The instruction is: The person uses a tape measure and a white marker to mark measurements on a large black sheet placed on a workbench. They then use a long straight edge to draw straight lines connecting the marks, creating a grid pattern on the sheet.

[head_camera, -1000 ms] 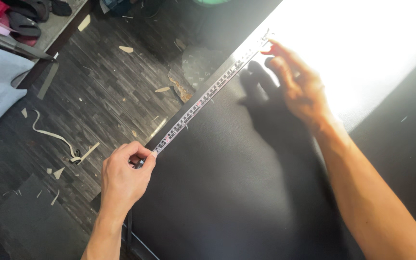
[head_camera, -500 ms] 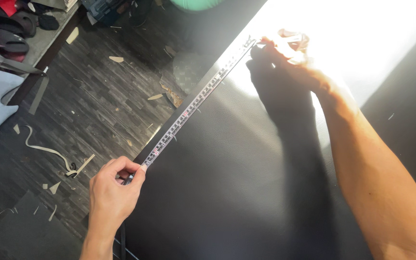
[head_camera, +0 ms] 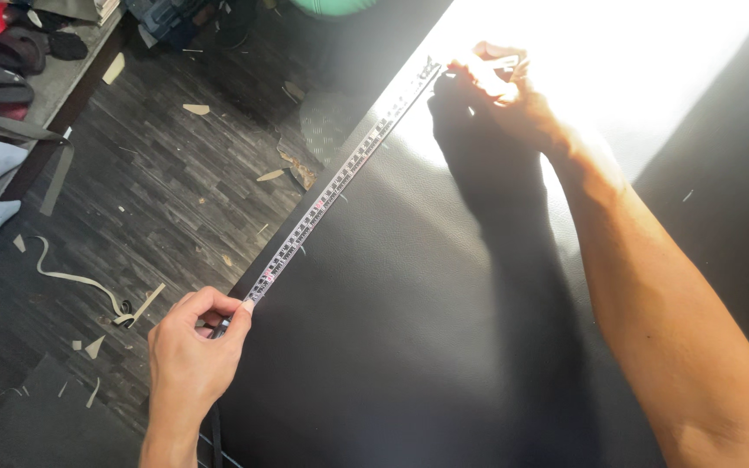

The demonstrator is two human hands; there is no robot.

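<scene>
Black sheet point(head_camera: 409, 347); white tape measure point(head_camera: 340, 178), black and red marks; dark grey wood-pattern floor point(head_camera: 158, 191).

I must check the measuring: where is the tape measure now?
In the head view, the tape measure runs diagonally along the left edge of the black sheet, pinched between the left hand and the right hand.

Single head-worn view, looking steeply down and forward over both forearms. Close range: black smooth leather-like sheet point(head_camera: 374, 347) fills the lower right; dark wood-plank floor point(head_camera: 158, 191) at left. Far upper right washed out by glare. No second view.
</scene>
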